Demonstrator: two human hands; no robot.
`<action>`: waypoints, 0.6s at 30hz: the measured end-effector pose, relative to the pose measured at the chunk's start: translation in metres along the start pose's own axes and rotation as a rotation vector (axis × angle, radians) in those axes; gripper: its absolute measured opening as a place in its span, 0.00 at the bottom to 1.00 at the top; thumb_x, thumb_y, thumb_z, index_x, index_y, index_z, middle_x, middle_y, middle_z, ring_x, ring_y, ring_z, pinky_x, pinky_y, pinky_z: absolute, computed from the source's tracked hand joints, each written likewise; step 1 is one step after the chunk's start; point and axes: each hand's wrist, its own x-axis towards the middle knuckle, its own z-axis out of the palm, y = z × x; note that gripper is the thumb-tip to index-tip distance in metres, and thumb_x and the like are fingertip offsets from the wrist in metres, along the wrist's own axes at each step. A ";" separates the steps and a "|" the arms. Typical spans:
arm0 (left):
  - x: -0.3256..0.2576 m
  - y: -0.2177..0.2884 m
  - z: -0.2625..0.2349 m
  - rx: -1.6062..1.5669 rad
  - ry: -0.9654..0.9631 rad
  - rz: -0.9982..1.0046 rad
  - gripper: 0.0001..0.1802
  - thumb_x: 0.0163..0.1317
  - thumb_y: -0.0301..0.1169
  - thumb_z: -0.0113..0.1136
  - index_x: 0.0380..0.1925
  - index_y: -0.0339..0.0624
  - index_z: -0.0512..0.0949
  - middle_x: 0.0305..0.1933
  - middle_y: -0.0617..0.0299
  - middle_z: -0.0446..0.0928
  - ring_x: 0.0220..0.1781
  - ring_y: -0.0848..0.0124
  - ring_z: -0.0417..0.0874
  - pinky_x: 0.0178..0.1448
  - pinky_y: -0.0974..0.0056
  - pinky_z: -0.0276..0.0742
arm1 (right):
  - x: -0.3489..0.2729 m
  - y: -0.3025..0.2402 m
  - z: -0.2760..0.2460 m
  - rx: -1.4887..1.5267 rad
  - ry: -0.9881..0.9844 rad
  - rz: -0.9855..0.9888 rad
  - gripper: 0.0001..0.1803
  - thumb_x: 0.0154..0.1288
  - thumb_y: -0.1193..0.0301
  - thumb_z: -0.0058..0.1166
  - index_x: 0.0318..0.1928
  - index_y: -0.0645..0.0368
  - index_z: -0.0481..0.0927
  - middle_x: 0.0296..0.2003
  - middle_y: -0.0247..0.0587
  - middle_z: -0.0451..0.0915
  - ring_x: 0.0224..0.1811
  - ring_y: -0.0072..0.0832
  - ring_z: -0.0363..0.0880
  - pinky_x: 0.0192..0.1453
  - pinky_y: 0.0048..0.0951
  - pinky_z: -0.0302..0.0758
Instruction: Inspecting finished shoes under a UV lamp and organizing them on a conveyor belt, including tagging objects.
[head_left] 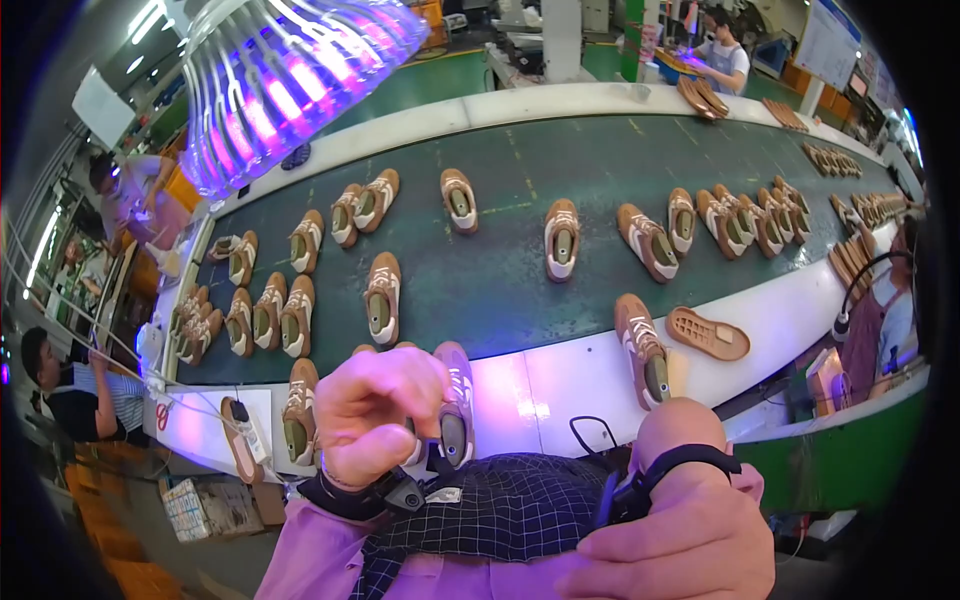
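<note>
One tan, white-laced shoe (456,378) sat on the glossy white surface (525,390) just beside the curled bare left grip (380,412), closure impossible to tell, looking light, stiff-soled, best taken mid-sides!

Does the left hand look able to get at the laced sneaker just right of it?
Probably yes: the left hand is close beside the laced sneaker on the white ledge, and nothing visible lies between them.

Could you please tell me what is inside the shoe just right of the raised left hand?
A grey-green last fills the opening of the shoe; the insole and toe interior are covered and cannot be seen.
</note>
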 end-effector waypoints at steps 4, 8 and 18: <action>0.010 0.015 0.018 0.115 0.031 0.336 0.05 0.62 0.29 0.55 0.27 0.43 0.74 0.27 0.58 0.76 0.27 0.65 0.76 0.41 0.56 0.72 | 0.006 0.007 0.008 -0.172 0.088 -0.146 0.10 0.44 0.70 0.61 0.32 0.56 0.85 0.24 0.35 0.80 0.17 0.24 0.73 0.25 0.23 0.69; 0.012 0.031 0.050 0.111 0.147 0.762 0.12 0.62 0.36 0.54 0.44 0.45 0.71 0.40 0.58 0.74 0.37 0.65 0.73 0.41 0.54 0.67 | 0.004 0.027 -0.006 -0.020 0.026 -0.149 0.08 0.49 0.74 0.58 0.32 0.64 0.83 0.23 0.41 0.79 0.16 0.28 0.74 0.20 0.24 0.68; 0.012 0.048 0.084 -0.180 -0.026 0.818 0.30 0.67 0.47 0.37 0.68 0.53 0.56 0.71 0.46 0.53 0.68 0.52 0.61 0.71 0.43 0.44 | 0.006 0.000 0.040 0.526 1.099 -0.238 0.19 0.71 0.69 0.42 0.59 0.61 0.66 0.56 0.52 0.72 0.68 0.31 0.60 0.60 0.30 0.73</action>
